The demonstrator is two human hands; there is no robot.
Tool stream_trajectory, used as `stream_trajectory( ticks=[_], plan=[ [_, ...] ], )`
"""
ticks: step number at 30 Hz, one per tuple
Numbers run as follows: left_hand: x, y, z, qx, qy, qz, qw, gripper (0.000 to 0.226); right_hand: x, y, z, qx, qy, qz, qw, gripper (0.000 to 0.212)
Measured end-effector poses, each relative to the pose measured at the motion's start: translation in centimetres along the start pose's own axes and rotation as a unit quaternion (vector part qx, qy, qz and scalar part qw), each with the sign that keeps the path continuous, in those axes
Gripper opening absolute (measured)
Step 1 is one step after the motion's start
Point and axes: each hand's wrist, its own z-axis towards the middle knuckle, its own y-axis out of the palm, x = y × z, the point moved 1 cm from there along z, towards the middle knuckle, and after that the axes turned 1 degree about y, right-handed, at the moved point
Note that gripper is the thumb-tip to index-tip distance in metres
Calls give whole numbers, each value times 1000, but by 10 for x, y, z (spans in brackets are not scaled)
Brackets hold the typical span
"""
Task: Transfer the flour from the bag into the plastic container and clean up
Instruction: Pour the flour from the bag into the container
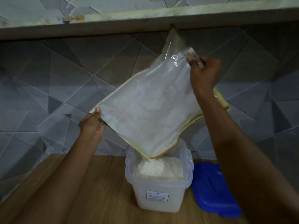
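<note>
A clear flour bag point(150, 104) with yellow edges hangs tilted over the plastic container point(157, 196), its lowest corner touching the mound of flour point(157, 167) inside. White flour dusts the inside of the bag. My left hand point(92, 125) pinches the bag's left corner. My right hand point(203, 72) grips the bag's upper right corner, raised high. The translucent container stands open on the wooden table, nearly full, with a white label on its front.
The blue lid point(212, 186) lies flat on the wooden table point(100, 191) just right of the container. A tiled wall point(48, 86) rises right behind, with a shelf point(113, 25) overhead, close above the bag's top.
</note>
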Motion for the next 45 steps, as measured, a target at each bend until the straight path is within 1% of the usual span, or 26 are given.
stream_trajectory(
  ticks=[2, 4, 6, 8, 11, 12, 14, 16, 17, 20, 21, 23, 24, 26, 27, 29, 32, 33, 35, 36, 38, 39, 40, 41, 43, 45],
  plan=[
    [0, 1, 0, 9, -3, -9, 1000, 35, -3, 1, -4, -32, -7, 7, 999, 31],
    [2, 0, -2, 13, -1, -16, 1000, 32, -3, 1, -5, -19, -2, 19, 1000, 26],
    [3, 0, -3, 5, 2, -23, 1000, 20, -3, 1, -5, 1, 12, 41, 999, 21],
    [4, -1, -3, 9, 9, -18, 1000, 10, -4, 4, -8, -30, 11, 44, 999, 22],
    [8, -3, -2, 42, 21, -41, 998, 23, -5, 5, -12, 0, 20, 55, 998, 15],
    [9, -3, -1, 51, 25, -52, 997, 27, -7, 4, -12, 0, 20, 58, 998, 17],
    [12, -3, -1, 65, 25, -54, 996, 21, -11, 6, -12, -14, 15, 53, 998, 29],
    [14, -1, -2, 59, 23, -43, 997, 12, -16, 7, -12, 14, 15, 68, 997, 33],
    [16, 1, -4, 57, 27, -40, 997, 9, -17, 7, -11, 27, 8, 80, 996, 30],
    [16, 2, -6, 95, 40, -43, 994, 11, -19, 9, -12, -15, -11, 76, 997, 17],
    [16, 2, -7, 96, 41, -49, 993, 11, -18, 9, -11, -8, -15, 76, 997, 15],
    [17, 3, -10, 84, 43, -60, 994, 10, -12, 8, -10, 23, -16, 92, 995, 13],
    [17, 4, -11, 84, 44, -64, 993, 9, -11, 8, -10, 9, -10, 88, 996, 16],
    [16, 4, -13, 99, 49, -72, 991, 12, -12, 12, -14, -40, 0, 62, 997, 26],
    [15, 3, -14, 100, 50, -77, 991, 13, -12, 12, -15, -36, 4, 62, 997, 29],
    [17, 5, -14, 84, 49, -80, 992, 13, -12, 10, -13, 9, 10, 85, 996, 31],
    [15, 3, -11, 86, 42, -82, 992, 16, -21, 10, -13, -22, -6, 81, 996, 36],
    [15, 3, -9, 80, 42, -86, 992, 20, -22, 10, -13, -16, -11, 81, 997, 36],
    [15, 4, -9, 55, 43, -84, 994, 37, -20, 10, -12, 9, -18, 91, 996, 28],
    [13, 4, -9, 56, 43, -80, 994, 43, -20, 10, -12, -6, -24, 87, 996, 23],
    [10, 3, -6, 67, 39, -70, 995, 43, -18, 13, -14, -30, -36, 73, 996, 17],
    [9, 1, -4, 65, 38, -66, 995, 42, -16, 12, -14, -14, -35, 74, 997, 15],
    [9, 1, -3, 62, 37, -63, 995, 42, -15, 10, -13, 4, -33, 79, 996, 16],
    [9, -1, -3, 63, 38, -59, 996, 43, -15, 9, -14, -1, -32, 81, 996, 21],
    [7, -3, 0, 67, 36, -58, 995, 45, -18, 10, -15, -34, -35, 70, 996, 28],
    [7, -6, 2, 62, 38, -52, 996, 45, -16, 11, -14, -4, -34, 85, 996, 20]
  ],
)
